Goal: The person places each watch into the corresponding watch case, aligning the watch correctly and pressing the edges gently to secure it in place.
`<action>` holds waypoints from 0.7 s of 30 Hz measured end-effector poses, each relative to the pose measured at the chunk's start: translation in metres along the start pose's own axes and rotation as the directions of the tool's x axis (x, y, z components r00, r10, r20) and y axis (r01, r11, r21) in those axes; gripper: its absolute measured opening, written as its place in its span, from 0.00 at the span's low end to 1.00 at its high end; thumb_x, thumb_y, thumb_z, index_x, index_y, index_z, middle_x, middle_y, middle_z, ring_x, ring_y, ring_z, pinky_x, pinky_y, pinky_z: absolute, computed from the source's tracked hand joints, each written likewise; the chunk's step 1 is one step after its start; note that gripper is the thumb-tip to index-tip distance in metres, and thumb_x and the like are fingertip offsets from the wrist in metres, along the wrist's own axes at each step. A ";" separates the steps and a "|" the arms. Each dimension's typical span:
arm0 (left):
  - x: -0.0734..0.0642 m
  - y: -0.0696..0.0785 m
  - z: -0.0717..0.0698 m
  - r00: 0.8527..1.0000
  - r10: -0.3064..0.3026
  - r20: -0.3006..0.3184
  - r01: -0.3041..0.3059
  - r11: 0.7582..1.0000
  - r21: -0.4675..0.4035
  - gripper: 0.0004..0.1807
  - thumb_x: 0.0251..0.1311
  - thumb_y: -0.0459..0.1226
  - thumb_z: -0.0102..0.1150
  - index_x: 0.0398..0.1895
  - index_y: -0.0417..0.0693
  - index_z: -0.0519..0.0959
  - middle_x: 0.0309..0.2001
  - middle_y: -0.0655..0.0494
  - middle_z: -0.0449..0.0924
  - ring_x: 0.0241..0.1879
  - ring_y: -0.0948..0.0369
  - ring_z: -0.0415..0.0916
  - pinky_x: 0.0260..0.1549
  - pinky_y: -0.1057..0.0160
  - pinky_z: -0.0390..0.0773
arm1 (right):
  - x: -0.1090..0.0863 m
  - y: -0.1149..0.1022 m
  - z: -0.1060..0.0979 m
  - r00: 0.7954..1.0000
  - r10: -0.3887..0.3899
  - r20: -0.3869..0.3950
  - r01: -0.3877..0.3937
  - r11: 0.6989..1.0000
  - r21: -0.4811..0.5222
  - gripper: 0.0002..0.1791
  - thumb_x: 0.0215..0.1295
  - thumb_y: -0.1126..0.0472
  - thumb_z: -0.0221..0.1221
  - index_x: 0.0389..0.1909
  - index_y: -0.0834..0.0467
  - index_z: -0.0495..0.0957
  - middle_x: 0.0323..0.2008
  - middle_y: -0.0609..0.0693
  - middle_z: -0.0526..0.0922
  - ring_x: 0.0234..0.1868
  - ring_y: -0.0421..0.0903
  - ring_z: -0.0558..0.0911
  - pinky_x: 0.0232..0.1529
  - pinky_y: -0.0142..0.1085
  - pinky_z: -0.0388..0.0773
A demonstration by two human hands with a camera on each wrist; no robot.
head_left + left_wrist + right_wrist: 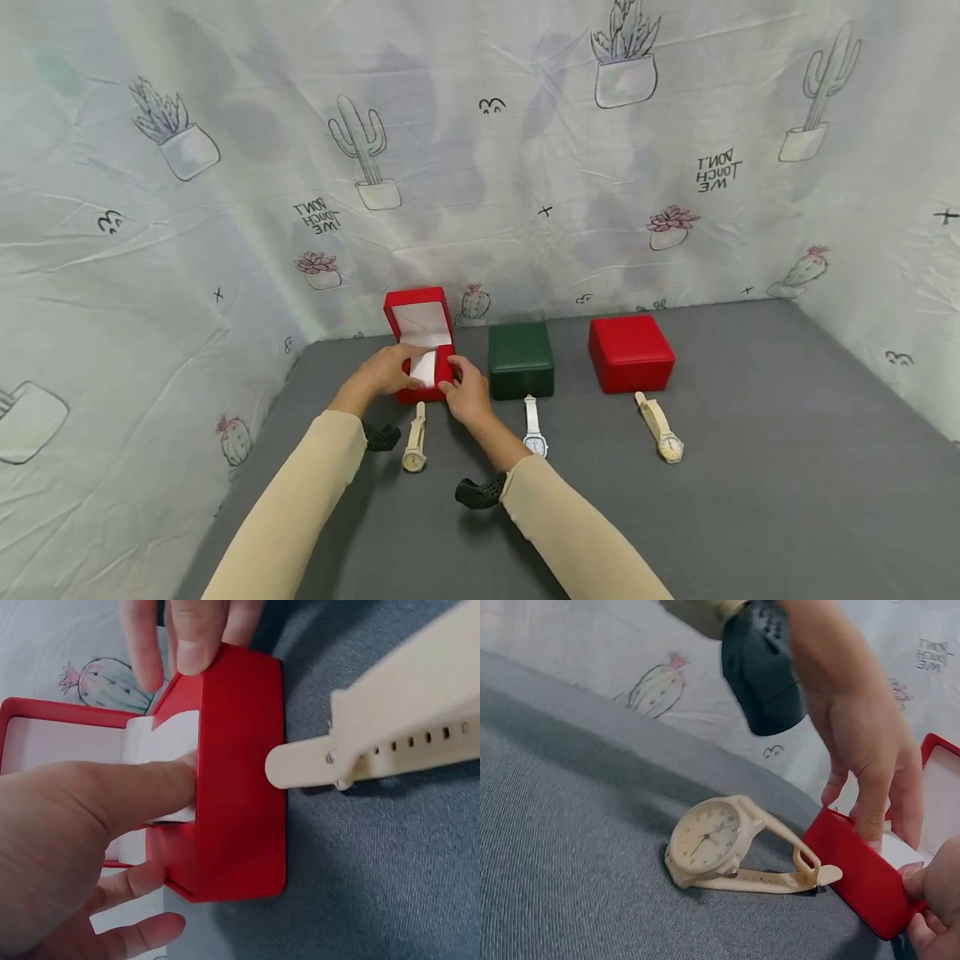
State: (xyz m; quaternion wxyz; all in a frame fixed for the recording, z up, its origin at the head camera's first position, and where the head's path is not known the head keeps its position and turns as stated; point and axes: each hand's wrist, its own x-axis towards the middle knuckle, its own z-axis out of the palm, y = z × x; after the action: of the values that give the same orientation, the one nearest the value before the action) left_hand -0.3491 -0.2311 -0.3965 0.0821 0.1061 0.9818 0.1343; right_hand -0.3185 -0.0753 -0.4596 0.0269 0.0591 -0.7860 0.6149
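Note:
At the back left stands a red watch box, its lid raised and its inside white. My left hand reaches into it, thumb and fingers on the white cushion. In the left wrist view the thumb presses down behind the box's red front wall. My right hand grips the box's right side, thumb near the front corner. A cream wristwatch lies in front, its strap end right at the box's front, strap fastened into a loop.
Right of the open box stand a closed green box and a closed red box. A white watch lies before the green one, another cream watch before the red one. A printed curtain hangs behind the grey table.

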 end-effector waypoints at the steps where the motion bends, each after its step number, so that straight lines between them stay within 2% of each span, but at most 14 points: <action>1: 0.000 0.000 -0.001 1.000 0.001 0.000 -0.001 1.000 0.005 0.38 0.52 0.40 0.70 0.69 0.52 0.68 0.66 0.44 0.70 0.59 0.47 0.70 0.58 0.39 0.72 | 0.000 0.000 0.000 1.000 0.002 -0.001 -0.002 1.000 0.011 0.26 0.62 0.71 0.60 0.62 0.63 0.70 0.63 0.61 0.74 0.64 0.53 0.75 0.60 0.44 0.74; 8: -0.002 -0.001 0.003 0.999 0.048 -0.026 -0.046 0.996 0.073 0.38 0.54 0.42 0.69 0.69 0.51 0.67 0.66 0.44 0.69 0.60 0.47 0.69 0.59 0.38 0.70 | 0.000 -0.002 0.000 1.000 0.026 -0.013 -0.026 0.999 0.040 0.26 0.62 0.72 0.60 0.62 0.63 0.71 0.63 0.60 0.74 0.64 0.54 0.75 0.60 0.44 0.73; 13: -0.005 -0.001 0.006 0.992 0.079 -0.096 -0.068 0.991 0.113 0.37 0.54 0.44 0.69 0.67 0.50 0.66 0.65 0.46 0.67 0.54 0.48 0.72 0.55 0.39 0.74 | -0.004 -0.001 0.000 1.000 0.019 -0.009 -0.018 0.998 0.054 0.25 0.62 0.72 0.60 0.61 0.65 0.71 0.63 0.62 0.74 0.64 0.55 0.75 0.60 0.44 0.74; 17: -0.009 -0.003 0.009 0.983 0.092 -0.157 -0.077 0.992 0.099 0.39 0.53 0.45 0.69 0.67 0.51 0.64 0.65 0.48 0.65 0.51 0.49 0.73 0.52 0.40 0.77 | -0.008 0.000 0.001 1.000 0.029 -0.011 -0.029 0.999 0.033 0.24 0.62 0.72 0.60 0.60 0.65 0.72 0.62 0.61 0.75 0.63 0.54 0.76 0.60 0.43 0.74; 21: -0.011 -0.006 0.007 0.962 0.134 -0.238 -0.131 0.991 0.028 0.38 0.53 0.43 0.70 0.66 0.50 0.63 0.64 0.46 0.64 0.52 0.48 0.72 0.52 0.39 0.76 | -0.005 -0.001 0.000 0.999 0.019 -0.029 -0.018 1.000 0.022 0.23 0.62 0.71 0.60 0.59 0.64 0.72 0.60 0.61 0.77 0.62 0.54 0.77 0.59 0.43 0.75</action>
State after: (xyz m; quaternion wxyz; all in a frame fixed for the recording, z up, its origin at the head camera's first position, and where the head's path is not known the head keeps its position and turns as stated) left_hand -0.3384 -0.2378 -0.4033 -0.0465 0.1551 0.9760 0.1455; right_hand -0.3129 -0.0750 -0.4587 0.0322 0.0432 -0.7792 0.6244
